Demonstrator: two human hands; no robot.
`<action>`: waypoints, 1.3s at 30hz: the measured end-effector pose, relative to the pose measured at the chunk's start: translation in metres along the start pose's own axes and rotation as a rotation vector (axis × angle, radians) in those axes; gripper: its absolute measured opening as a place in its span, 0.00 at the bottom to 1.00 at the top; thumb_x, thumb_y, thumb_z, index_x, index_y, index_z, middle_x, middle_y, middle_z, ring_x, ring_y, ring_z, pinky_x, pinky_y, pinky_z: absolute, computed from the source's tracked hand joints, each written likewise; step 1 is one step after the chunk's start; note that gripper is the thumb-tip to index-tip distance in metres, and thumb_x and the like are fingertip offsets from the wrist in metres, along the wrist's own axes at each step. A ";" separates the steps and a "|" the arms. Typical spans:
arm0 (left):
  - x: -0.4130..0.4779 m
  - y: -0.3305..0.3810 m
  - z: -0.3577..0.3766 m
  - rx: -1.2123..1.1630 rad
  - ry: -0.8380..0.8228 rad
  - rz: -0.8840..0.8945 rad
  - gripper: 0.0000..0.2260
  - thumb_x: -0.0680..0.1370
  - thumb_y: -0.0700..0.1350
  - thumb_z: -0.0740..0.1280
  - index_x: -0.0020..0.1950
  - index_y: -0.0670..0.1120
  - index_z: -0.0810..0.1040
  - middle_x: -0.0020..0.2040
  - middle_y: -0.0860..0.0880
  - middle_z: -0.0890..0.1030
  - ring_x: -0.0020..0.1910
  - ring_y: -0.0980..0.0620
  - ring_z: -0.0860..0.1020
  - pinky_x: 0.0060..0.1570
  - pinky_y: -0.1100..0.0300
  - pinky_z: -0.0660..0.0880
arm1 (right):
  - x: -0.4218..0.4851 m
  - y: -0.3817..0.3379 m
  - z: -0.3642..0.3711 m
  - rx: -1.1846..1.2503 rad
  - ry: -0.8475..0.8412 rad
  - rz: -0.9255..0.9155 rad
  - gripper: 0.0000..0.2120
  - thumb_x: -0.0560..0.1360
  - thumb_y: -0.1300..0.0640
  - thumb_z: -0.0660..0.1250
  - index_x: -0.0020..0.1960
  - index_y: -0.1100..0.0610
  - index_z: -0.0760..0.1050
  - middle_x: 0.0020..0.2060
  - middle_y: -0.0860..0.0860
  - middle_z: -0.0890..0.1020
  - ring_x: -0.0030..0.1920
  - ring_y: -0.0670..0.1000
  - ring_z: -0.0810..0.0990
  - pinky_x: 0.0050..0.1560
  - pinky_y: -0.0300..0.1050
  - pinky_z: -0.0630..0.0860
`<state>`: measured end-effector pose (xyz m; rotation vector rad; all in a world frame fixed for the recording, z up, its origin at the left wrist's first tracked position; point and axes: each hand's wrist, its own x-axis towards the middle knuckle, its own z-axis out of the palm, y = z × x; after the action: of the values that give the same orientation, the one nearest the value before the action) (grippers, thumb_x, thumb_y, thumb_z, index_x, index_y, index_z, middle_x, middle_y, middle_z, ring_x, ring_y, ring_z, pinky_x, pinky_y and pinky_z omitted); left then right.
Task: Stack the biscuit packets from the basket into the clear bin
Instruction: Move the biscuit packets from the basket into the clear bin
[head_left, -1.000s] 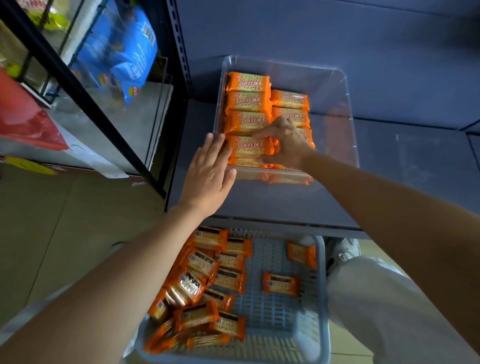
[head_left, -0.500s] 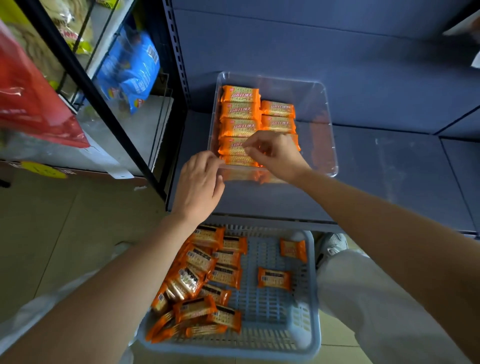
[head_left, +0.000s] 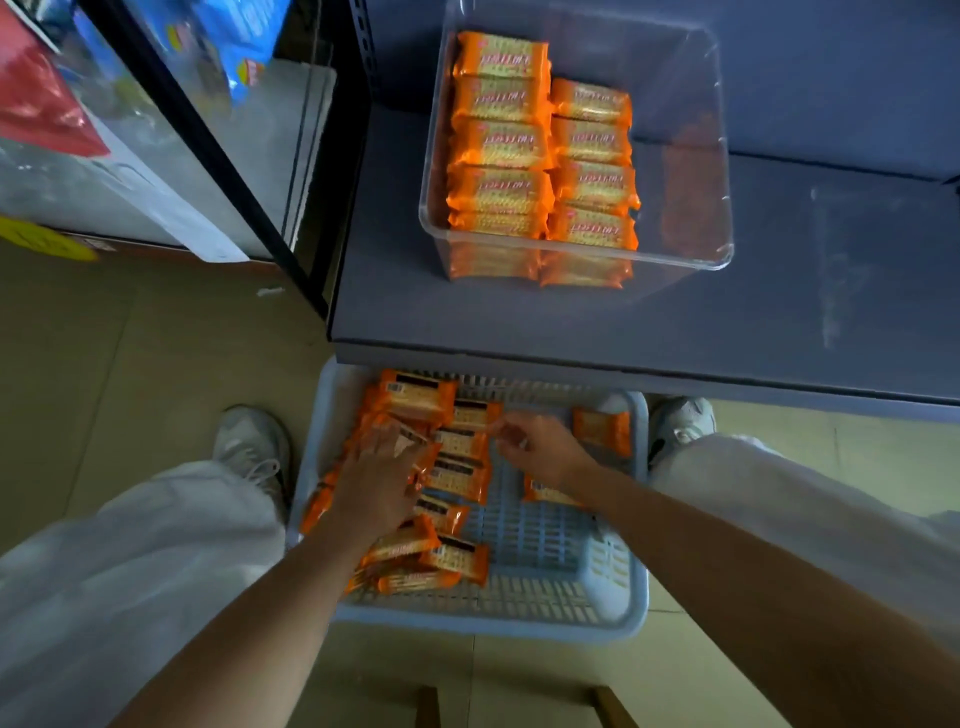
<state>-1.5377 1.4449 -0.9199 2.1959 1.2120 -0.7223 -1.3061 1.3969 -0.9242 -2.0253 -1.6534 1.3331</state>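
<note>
1. The biscuit packets (head_left: 457, 475) lie loose under and between both grips. I judge them light, with slippery foil over brittle biscuits, so I would take one across its long sides, gently, not by the crimped ends.
2. My left grip (head_left: 382, 480) lies fingers-out on the heap, holding nothing I can see. My right grip (head_left: 543, 452) is half curled at a packet's end, too blurred to tell whether it holds.
3. The basket (head_left: 636, 571) surrounds both grips. The clear bin (head_left: 722, 156), part-filled in two rows, sits well ahead on the shelf (head_left: 779, 312).
</note>
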 end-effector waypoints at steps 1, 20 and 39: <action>0.002 -0.003 0.007 0.030 -0.031 -0.012 0.29 0.81 0.53 0.58 0.79 0.53 0.49 0.79 0.44 0.43 0.78 0.43 0.42 0.75 0.47 0.46 | 0.002 0.008 0.009 0.002 -0.031 0.032 0.10 0.79 0.58 0.63 0.59 0.56 0.77 0.48 0.50 0.80 0.46 0.45 0.76 0.47 0.38 0.71; 0.034 0.003 0.056 0.097 0.198 0.122 0.26 0.75 0.49 0.68 0.72 0.49 0.68 0.71 0.45 0.66 0.70 0.43 0.62 0.69 0.47 0.61 | 0.004 0.083 0.082 -0.253 -0.216 -0.130 0.22 0.71 0.60 0.68 0.65 0.57 0.75 0.66 0.56 0.75 0.65 0.60 0.74 0.63 0.59 0.72; 0.053 0.001 0.065 0.048 0.181 0.113 0.31 0.75 0.46 0.68 0.76 0.50 0.62 0.75 0.44 0.61 0.74 0.43 0.58 0.73 0.47 0.57 | 0.015 0.097 0.076 -0.366 -0.065 -0.010 0.32 0.63 0.48 0.76 0.63 0.57 0.73 0.59 0.55 0.75 0.62 0.57 0.70 0.60 0.50 0.64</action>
<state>-1.5252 1.4321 -1.0013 2.3900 1.1555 -0.5214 -1.2965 1.3482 -1.0379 -2.1791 -2.0609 1.1718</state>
